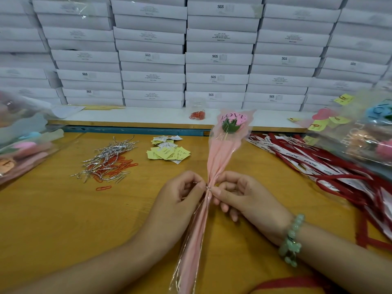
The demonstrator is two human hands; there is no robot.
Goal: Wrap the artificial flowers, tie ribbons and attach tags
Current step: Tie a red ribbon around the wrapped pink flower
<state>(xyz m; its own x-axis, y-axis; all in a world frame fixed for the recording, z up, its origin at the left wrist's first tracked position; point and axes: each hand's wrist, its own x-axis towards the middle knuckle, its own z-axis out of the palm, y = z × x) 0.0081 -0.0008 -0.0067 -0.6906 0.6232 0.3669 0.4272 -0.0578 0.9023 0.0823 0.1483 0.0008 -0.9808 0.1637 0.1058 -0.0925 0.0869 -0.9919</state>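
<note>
Lower centre, over the counter (53, 219): left hand (182, 194) and right hand (239, 194), fingers curled, pinching the flower (220, 153) wrap at its gathered neck, perhaps around a wire (208, 188). Mid-frame beyond: ties (108, 158), tags (167, 151), ribbons (318, 162). Top: boxes (216, 58).

Even soft light, blurred and warped edges

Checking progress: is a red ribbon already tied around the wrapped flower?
No: the wrapped flower shows no ribbon, and the red ribbons lie piled on the table at the right.
</note>
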